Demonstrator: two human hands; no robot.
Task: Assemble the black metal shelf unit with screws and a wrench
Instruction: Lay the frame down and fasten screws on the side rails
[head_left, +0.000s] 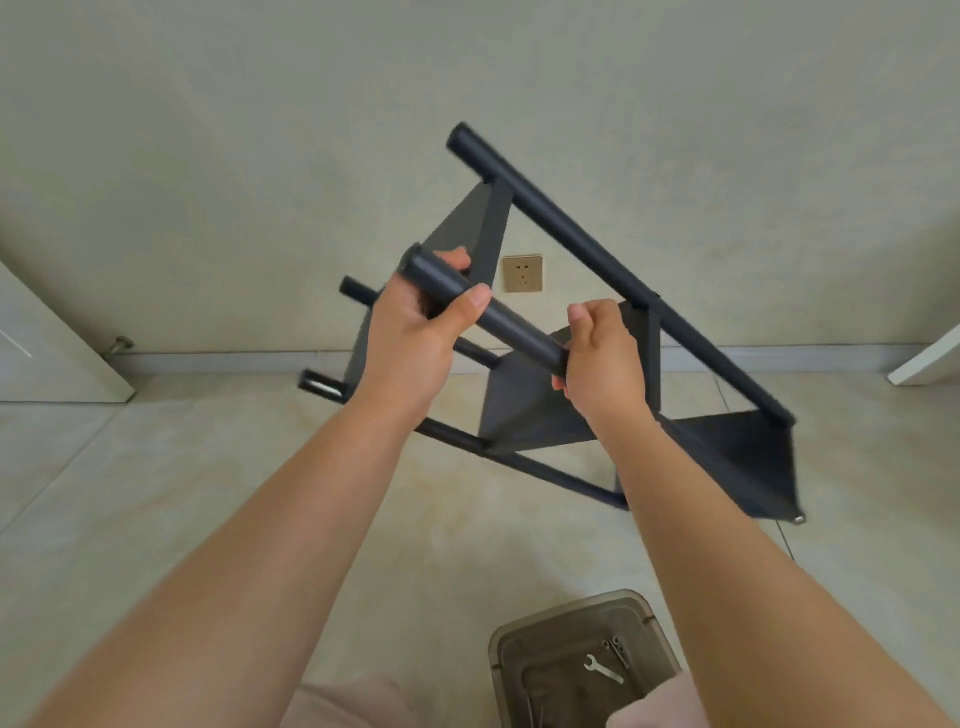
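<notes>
I hold the black metal shelf unit (727, 447) tilted in the air in front of me, its poles slanting from upper left to lower right. My left hand (415, 338) grips the upper end of the near black pole (519, 325). Further down the same pole, my right hand (602, 353) is wrapped around it. Several dark shelf panels (524, 405) sit between the poles. A silver wrench (602, 669) and a few screws (615, 647) lie in a translucent grey bin (519, 631) on the floor near my knees.
A wall with a gold socket plate (522, 273) stands behind the shelf. A white door (47, 353) with a door stop (120, 345) is at the left, another white edge (930, 358) at the right. The floor is pale tile.
</notes>
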